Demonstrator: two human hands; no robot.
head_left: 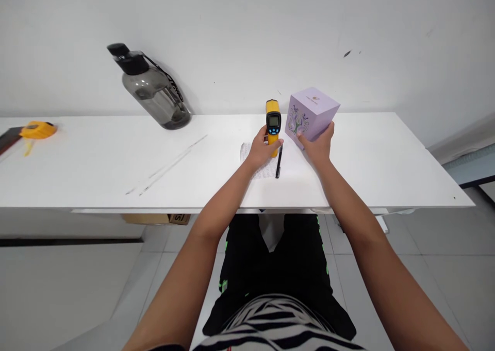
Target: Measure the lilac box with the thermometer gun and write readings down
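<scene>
My left hand (pixel 263 147) is closed around the handle of a yellow and black infrared thermometer (pixel 273 121). Its small screen and blue buttons face me. In my right hand (pixel 319 144) is a lilac box (pixel 312 111) with a printed flower pattern on one side and a small gold mark on top. The fingers wrap its lower right edge, and the thumb presses on the patterned face. Below the thermometer lies a sheet of paper with writing (pixel 265 171), partly covered by my left hand. A black pen (pixel 279 164) rests at the paper's right edge.
A grey see-through bottle (pixel 154 90) with a black lid stands at the back left of the white table (pixel 174 186). Farther left lies a yellow tape measure (pixel 37 130) beside a dark object (pixel 8 138). The wall borders the table's back edge. A cardboard box (pixel 149 218) shows underneath.
</scene>
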